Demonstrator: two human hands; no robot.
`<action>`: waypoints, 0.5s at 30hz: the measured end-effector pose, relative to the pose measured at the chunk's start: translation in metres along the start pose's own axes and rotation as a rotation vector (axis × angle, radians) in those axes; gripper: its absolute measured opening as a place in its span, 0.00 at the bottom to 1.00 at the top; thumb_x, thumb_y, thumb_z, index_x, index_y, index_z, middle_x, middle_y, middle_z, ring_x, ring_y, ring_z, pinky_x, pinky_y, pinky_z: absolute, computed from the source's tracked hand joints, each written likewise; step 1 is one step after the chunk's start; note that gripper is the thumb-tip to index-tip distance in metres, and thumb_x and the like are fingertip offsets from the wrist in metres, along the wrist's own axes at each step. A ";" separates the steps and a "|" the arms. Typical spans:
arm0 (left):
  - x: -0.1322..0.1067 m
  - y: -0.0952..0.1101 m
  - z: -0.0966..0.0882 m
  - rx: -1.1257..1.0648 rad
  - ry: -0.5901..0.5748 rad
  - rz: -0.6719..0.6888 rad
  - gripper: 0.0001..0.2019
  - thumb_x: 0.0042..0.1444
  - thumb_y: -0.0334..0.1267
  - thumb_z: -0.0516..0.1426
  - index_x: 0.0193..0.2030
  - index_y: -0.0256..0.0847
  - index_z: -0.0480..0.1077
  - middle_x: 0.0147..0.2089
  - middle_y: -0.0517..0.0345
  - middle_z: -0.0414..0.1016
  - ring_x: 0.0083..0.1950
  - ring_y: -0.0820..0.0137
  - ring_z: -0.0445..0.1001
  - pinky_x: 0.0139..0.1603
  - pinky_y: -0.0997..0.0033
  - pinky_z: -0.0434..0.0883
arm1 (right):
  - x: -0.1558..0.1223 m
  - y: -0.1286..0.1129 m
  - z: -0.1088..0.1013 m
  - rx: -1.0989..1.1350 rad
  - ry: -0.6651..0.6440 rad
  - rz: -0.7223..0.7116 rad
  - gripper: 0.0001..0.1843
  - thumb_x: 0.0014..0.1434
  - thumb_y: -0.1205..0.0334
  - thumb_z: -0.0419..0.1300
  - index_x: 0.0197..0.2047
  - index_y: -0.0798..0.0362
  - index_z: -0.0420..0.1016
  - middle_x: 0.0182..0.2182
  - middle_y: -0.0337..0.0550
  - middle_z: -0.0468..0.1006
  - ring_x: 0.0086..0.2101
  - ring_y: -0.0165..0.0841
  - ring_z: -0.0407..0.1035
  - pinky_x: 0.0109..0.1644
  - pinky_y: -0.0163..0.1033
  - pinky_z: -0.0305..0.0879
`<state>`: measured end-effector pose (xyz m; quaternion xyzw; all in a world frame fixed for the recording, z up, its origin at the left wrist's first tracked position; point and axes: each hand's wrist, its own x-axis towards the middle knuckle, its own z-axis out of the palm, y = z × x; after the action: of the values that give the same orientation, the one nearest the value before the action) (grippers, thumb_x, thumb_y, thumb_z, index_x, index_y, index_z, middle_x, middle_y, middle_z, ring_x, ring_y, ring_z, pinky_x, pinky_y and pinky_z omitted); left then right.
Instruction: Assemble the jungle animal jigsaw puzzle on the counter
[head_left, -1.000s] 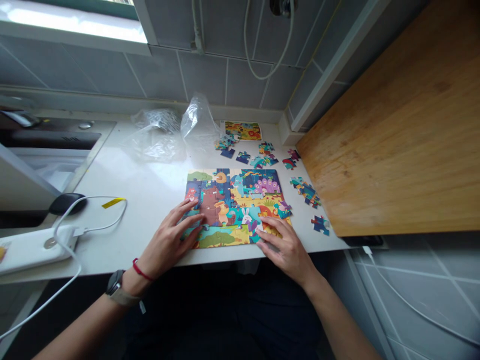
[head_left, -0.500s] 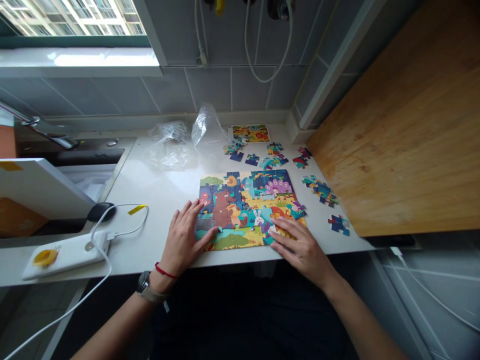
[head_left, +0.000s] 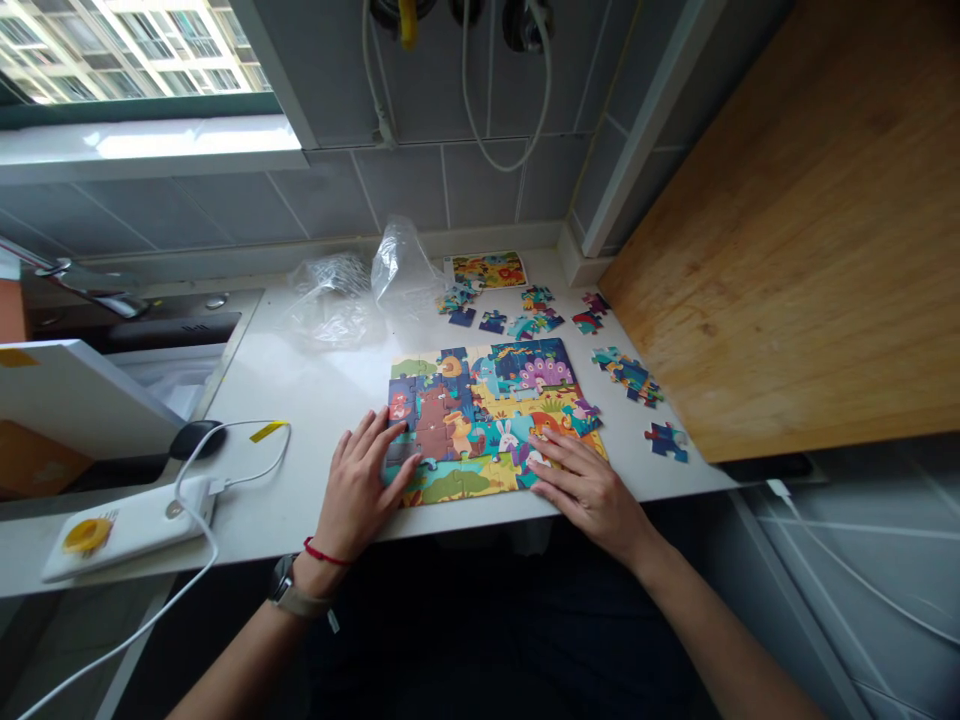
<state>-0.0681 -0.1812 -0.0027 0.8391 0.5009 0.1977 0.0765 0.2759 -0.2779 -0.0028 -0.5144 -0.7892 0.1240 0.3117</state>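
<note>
A white worktop [head_left: 300,430] stretches across the middle of the frame, with a wooden panel [head_left: 810,270] slanting in at right. On the worktop, at the center of the frame, lies the jigsaw [head_left: 487,405] — a largely joined, brightly colored animal scene. Crumpled clear plastic [head_left: 337,300] sits beyond it, left of upper center. My hands are relaxed and released: the left hand [head_left: 358,490], fingers fanned, rests at the jigsaw's lower-left edge — the right hand [head_left: 589,495] lies, fingers lightly bent, over its lower-right part. A picture card [head_left: 489,270] stands out at upper center. Loose pieces [head_left: 628,375] spread below it and along the right, one dark-blue piece [head_left: 666,441] lying apart at right.
</note>
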 end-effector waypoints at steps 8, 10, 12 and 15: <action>0.002 0.003 0.001 0.008 -0.010 -0.027 0.24 0.72 0.52 0.51 0.69 0.44 0.64 0.75 0.42 0.64 0.76 0.47 0.60 0.73 0.36 0.60 | 0.000 -0.006 -0.002 0.055 0.140 -0.017 0.22 0.68 0.61 0.65 0.65 0.50 0.76 0.62 0.53 0.78 0.65 0.47 0.70 0.67 0.58 0.71; 0.002 0.003 -0.001 -0.029 0.017 -0.033 0.24 0.72 0.52 0.50 0.69 0.44 0.64 0.75 0.41 0.64 0.75 0.47 0.62 0.72 0.38 0.61 | 0.000 -0.008 -0.007 0.101 0.224 -0.015 0.18 0.69 0.63 0.65 0.60 0.50 0.78 0.55 0.52 0.83 0.61 0.46 0.74 0.63 0.55 0.74; 0.003 0.002 -0.003 -0.081 0.055 -0.030 0.24 0.72 0.52 0.51 0.68 0.43 0.65 0.74 0.41 0.64 0.73 0.48 0.65 0.72 0.41 0.63 | -0.002 -0.008 -0.013 0.130 0.290 -0.024 0.12 0.69 0.67 0.63 0.53 0.49 0.80 0.43 0.47 0.85 0.51 0.43 0.79 0.55 0.50 0.78; 0.005 0.001 -0.003 -0.132 0.085 -0.012 0.21 0.72 0.50 0.51 0.66 0.44 0.67 0.72 0.43 0.66 0.71 0.50 0.68 0.71 0.43 0.65 | -0.003 0.001 -0.024 0.114 0.300 -0.060 0.09 0.69 0.69 0.60 0.46 0.50 0.81 0.33 0.43 0.83 0.36 0.37 0.78 0.42 0.43 0.77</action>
<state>-0.0668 -0.1776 0.0017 0.8201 0.4947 0.2653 0.1113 0.2922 -0.2827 0.0142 -0.4850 -0.7404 0.0809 0.4583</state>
